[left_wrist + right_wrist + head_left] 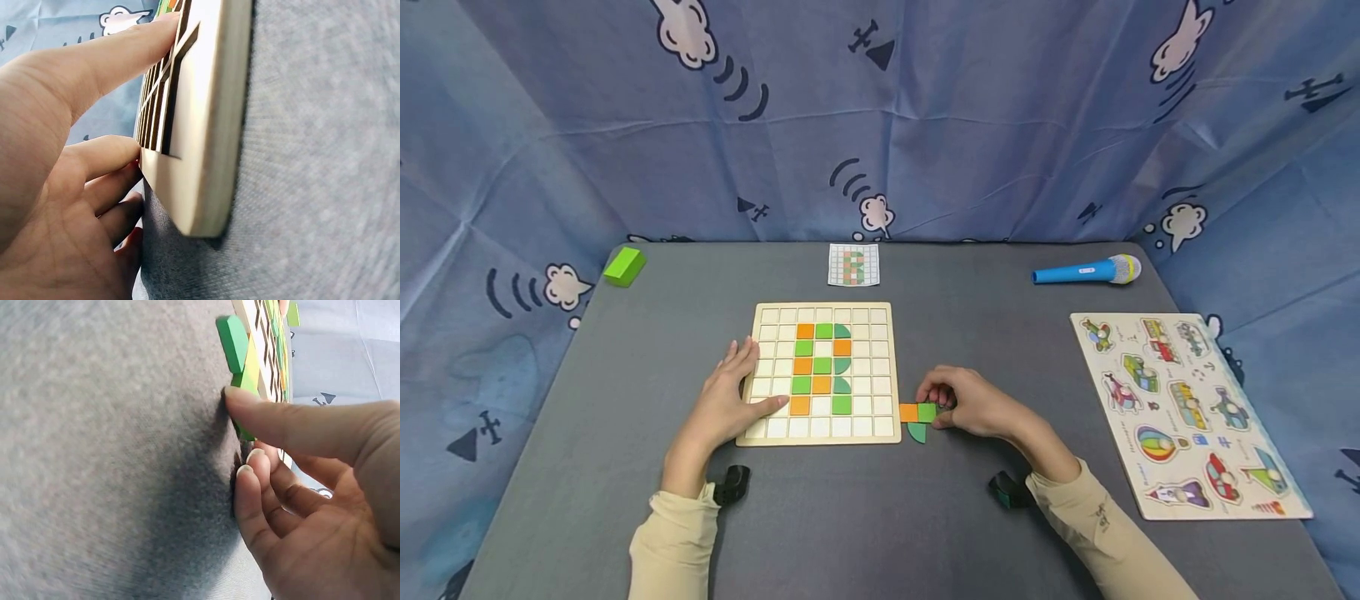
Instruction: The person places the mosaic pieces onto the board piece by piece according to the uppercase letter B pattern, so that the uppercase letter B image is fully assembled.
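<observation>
A wooden grid board (pixel 880 430) lies mid-table, with orange squares, green squares and dark green quarter-circle pieces set in its cells. My left hand (pixel 718 400) rests at its left edge, the thumb reaching over the cells and the fingers stretched along the side. By the lower right edge, my right hand (pixel 973 404) pinches a green square tile (pixel 927 412) between thumb and fingers. The tile lies against an orange square tile (pixel 908 413), which sits beside the board. A dark green quarter-circle tile (pixel 232 344) lies just below them on the table.
Behind the board lies a small pattern card (pixel 853 265). A green block (pixel 625 267) is at the far left corner. On the right are a blue toy microphone (pixel 1078 272) and a picture puzzle board (pixel 1165 400). A patterned blue curtain (pixel 970 125) surrounds the grey table.
</observation>
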A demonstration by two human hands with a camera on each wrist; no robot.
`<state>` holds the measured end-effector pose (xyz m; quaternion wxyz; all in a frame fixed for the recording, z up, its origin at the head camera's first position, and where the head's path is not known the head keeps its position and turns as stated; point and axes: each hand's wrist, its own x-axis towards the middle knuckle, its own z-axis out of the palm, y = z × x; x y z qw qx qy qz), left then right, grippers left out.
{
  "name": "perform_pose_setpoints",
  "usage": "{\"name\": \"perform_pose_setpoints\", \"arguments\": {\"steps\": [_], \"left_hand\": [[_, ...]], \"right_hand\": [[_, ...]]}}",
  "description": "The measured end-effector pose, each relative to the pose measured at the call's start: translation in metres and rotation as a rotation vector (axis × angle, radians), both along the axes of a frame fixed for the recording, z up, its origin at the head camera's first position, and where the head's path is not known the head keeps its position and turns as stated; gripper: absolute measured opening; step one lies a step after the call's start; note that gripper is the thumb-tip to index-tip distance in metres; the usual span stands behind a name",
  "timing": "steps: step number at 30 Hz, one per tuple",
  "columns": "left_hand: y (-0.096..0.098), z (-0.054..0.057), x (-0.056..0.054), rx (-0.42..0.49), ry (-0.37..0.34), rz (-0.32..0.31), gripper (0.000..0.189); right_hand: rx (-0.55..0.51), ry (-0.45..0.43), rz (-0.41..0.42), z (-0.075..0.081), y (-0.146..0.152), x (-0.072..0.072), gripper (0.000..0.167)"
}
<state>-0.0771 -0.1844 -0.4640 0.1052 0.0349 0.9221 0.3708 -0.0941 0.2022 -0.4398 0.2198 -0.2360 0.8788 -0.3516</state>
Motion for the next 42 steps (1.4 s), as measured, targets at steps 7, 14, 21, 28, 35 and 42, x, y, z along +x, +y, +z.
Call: {"name": "perform_pose_setpoints", "arguments": {"steps": [7,14,21,28,35,42], "left_hand": [[0.0,0.0,0.0,-0.005,-0.012,0.006,0.102],[0.001,0.002,0.001,-0.006,-0.018,0.009,0.102],[0.001,0.002,0.0,-0.007,-0.012,-0.001,0.103],[0.0,0.0,0.0,-0.006,-0.004,-0.002,0.102],[0.001,0.001,0.0,-0.005,-0.006,0.002,0.102],[0.001,0.003,0.0,-0.009,-0.007,0.003,0.101]], "right_hand": [[-0.002,0.001,-0.032,-0.001,-0.003,0.0,0.023],[-0.066,0.029,-0.073,-0.002,-0.01,0.002,0.007],[-0.188,0.054,-0.19,-0.011,-0.039,0.011,0.009],[-0.251,0.058,-0.267,-0.012,-0.076,0.016,0.007],[-0.27,0.062,-0.217,-0.009,-0.109,0.019,0.006],[-0.287,0.048,-0.207,-0.01,-0.137,0.02,0.008]]}}
